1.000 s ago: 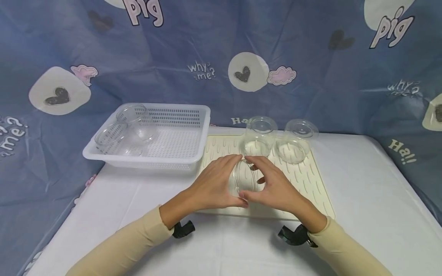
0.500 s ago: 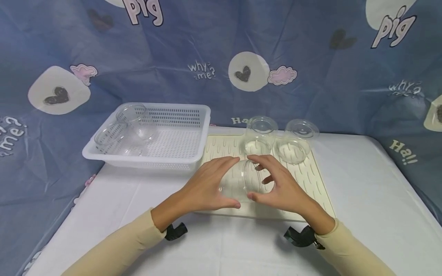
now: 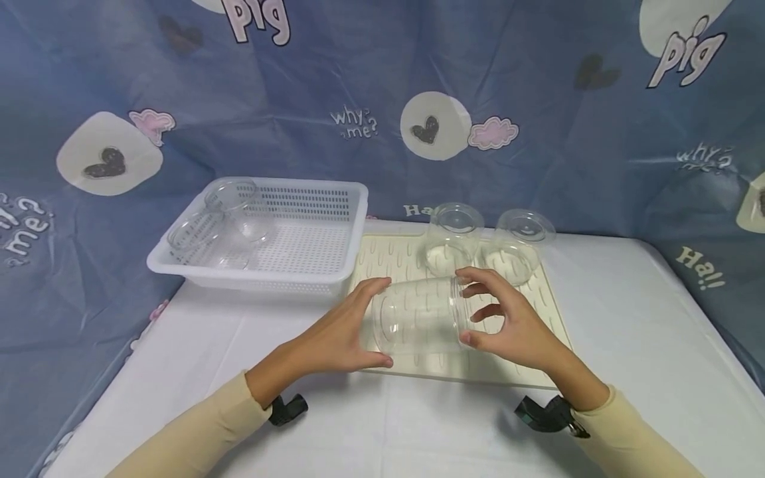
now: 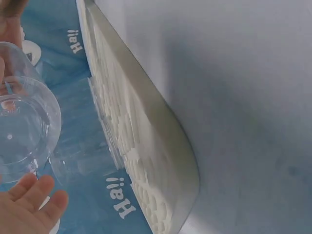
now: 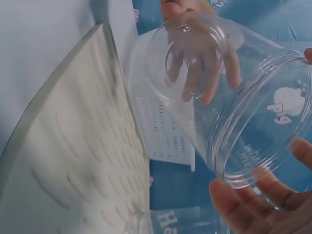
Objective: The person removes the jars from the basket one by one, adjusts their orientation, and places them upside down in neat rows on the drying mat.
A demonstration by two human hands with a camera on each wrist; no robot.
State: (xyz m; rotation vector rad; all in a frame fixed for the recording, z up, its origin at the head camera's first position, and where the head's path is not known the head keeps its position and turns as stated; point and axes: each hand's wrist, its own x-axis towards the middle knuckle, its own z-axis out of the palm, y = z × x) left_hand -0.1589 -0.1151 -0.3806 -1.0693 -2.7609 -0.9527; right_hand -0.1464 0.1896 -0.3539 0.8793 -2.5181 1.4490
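Observation:
A clear plastic jar (image 3: pixel 418 315) lies sideways in the air over the cream ridged mat (image 3: pixel 412 365), its base to the left and its open mouth to the right. My left hand (image 3: pixel 335 332) holds it round the base, thumb below and fingers above. At the mouth, my right hand (image 3: pixel 508 322) grips the rim (image 5: pixel 243 178) with thumb and fingertips. Through the clear wall of the jar (image 5: pixel 195 117), the right wrist view shows the left fingers behind the base. In the left wrist view the jar's round base (image 4: pixel 19 136) shows above the left fingertips (image 4: pixel 44 190).
Two similar jars stand upside down on the mat's far part: one jar (image 3: pixel 454 232) and, right of it, another jar (image 3: pixel 516 242). A white perforated basket (image 3: pixel 352 232) on the left holds more clear jars (image 3: pixel 233 199). A patterned blue cloth (image 3: pixel 299 86) hangs behind the white table (image 3: pixel 209 338).
My hands have moved apart, the left hand leftward and the right hand rightward. More of the jar's side now shows between them. The other jars and the basket stay put.

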